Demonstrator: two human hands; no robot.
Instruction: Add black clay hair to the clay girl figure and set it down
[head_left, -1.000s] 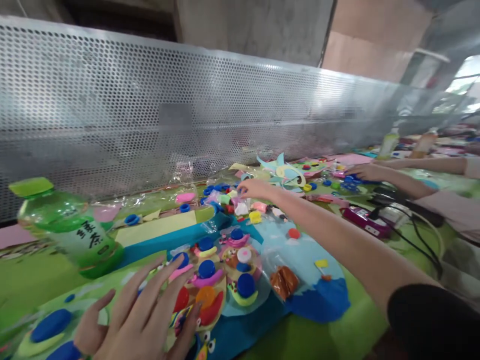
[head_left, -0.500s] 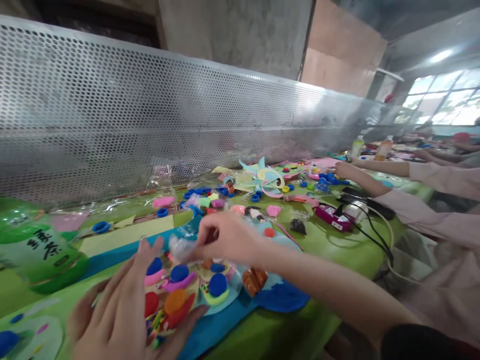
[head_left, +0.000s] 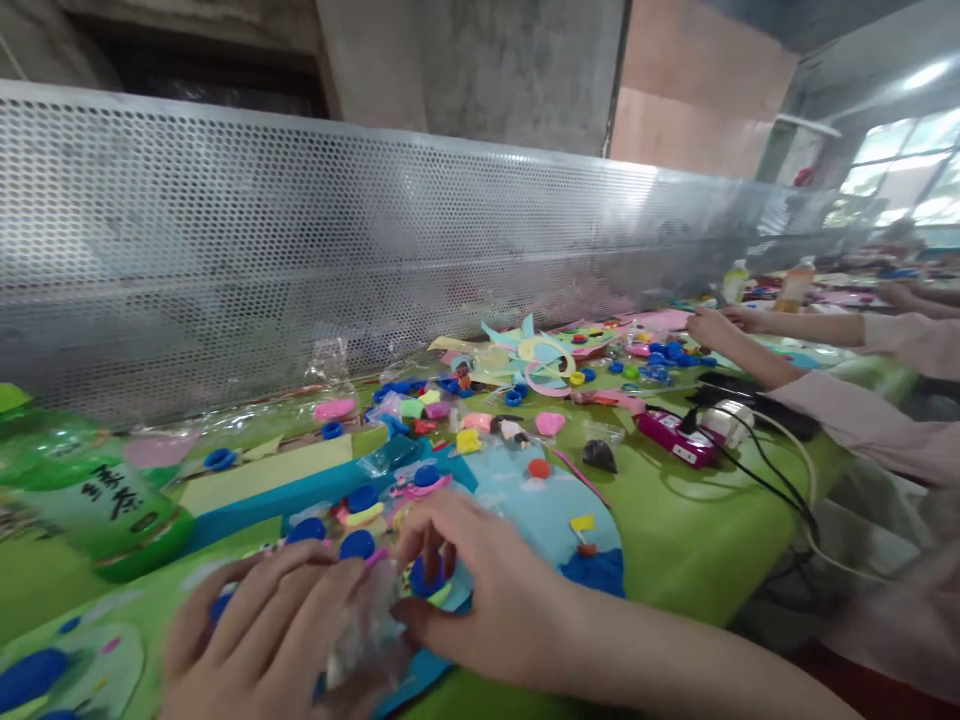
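Observation:
Both my hands meet low in front of me over a blue paper craft sheet (head_left: 540,490) dotted with blue bottle caps (head_left: 356,545). My left hand (head_left: 262,630) and my right hand (head_left: 480,590) have their fingers curled round a small clear plastic bag (head_left: 367,625) with pale clay inside, blurred by motion. More caps and pink and yellow clay shapes (head_left: 420,485) lie just beyond my fingers.
A green drink bottle (head_left: 90,490) lies at the left. A perforated metal screen (head_left: 300,240) runs along the back of the green table (head_left: 675,530). Loose caps and clay bits (head_left: 450,400) lie further back. A pink glue gun (head_left: 671,440) with black cable lies right, near another person's arms (head_left: 787,370).
My right hand came back from the far pile with the small bag and dropped down to meet my left hand, which has closed onto the bag too.

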